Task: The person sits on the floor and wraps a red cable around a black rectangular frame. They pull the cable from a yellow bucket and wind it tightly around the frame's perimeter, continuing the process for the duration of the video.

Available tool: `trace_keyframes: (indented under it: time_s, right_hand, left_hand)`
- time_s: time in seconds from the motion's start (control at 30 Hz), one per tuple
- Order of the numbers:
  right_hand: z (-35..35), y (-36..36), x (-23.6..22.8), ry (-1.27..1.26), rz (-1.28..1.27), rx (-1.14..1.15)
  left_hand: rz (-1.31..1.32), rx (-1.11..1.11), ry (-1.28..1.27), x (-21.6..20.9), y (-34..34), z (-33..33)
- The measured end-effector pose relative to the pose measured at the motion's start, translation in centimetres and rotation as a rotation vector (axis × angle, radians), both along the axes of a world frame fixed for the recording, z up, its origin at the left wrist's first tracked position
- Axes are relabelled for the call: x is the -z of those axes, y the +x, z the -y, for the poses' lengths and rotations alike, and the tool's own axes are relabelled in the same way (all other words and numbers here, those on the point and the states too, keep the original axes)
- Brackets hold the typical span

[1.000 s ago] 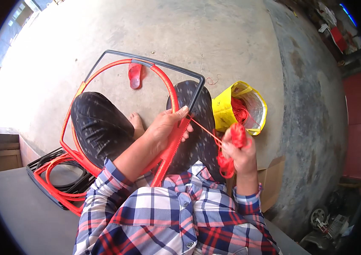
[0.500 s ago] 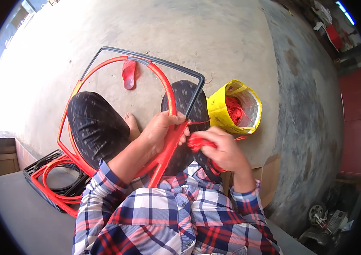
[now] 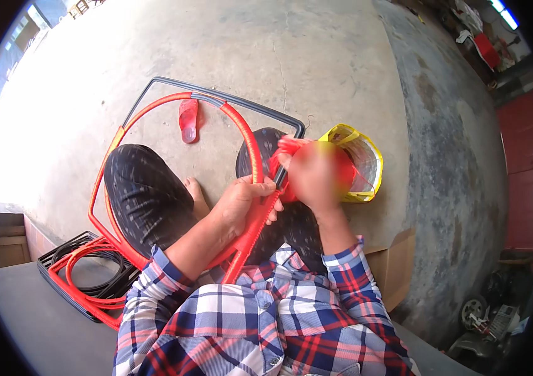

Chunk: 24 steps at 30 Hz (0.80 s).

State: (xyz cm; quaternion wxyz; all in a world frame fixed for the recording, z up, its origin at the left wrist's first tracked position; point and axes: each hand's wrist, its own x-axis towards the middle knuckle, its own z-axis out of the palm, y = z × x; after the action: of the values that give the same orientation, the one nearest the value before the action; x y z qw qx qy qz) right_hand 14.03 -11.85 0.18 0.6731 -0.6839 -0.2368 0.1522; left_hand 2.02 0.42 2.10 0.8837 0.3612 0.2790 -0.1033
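A dark grey metal frame (image 3: 235, 99) with a round hoop (image 3: 249, 135) inside it rests across my lap. Red cord is wound tightly over most of the hoop and over the frame's near sides. My left hand (image 3: 241, 203) grips the red-wrapped frame where hoop and side bar meet, thumb on top. Beyond it, my right hand (image 3: 318, 175), smeared by motion, is closed on a bundle of red cord (image 3: 290, 148) beside the bare grey bar. Part of this bar is hidden behind the bundle and the hand.
A yellow bag (image 3: 367, 160) with a silvery lining stands right of my knee. More hoops and frames (image 3: 84, 276) in red and black lie on the grey bench (image 3: 22, 301) at left. A red slipper (image 3: 188, 120) lies on the concrete floor. A cardboard box (image 3: 398, 269) is at right.
My right hand has moved up and away from me with the cord bundle, now beside the bare bar and partly covering the yellow bag. My left hand keeps its hold.
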Motion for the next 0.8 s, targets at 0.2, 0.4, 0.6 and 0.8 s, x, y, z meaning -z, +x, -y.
trace_keyframes:
  time_s: [0.2, 0.4, 0.6, 0.8]
  right_hand:
    - [8.1, 0.5, -3.7, -0.323, 0.415, -0.055]
    - [18.1, -1.1, -0.9, 0.233, -0.397, 0.157]
    - [23.5, 1.3, 3.5, 0.591, -0.591, 0.566]
    - [9.6, -2.7, 2.6, 0.201, -0.489, 0.006]
  left_hand:
    - [-0.04, -0.015, 0.0, 0.9, 0.1, -0.4]
    - [-0.021, -0.043, -0.007, 1.5, -0.1, -1.1]
    - [-0.053, -0.049, -0.025, 1.6, 0.2, -1.4]
    - [-0.035, -0.029, 0.001, 1.2, 0.0, -1.0]
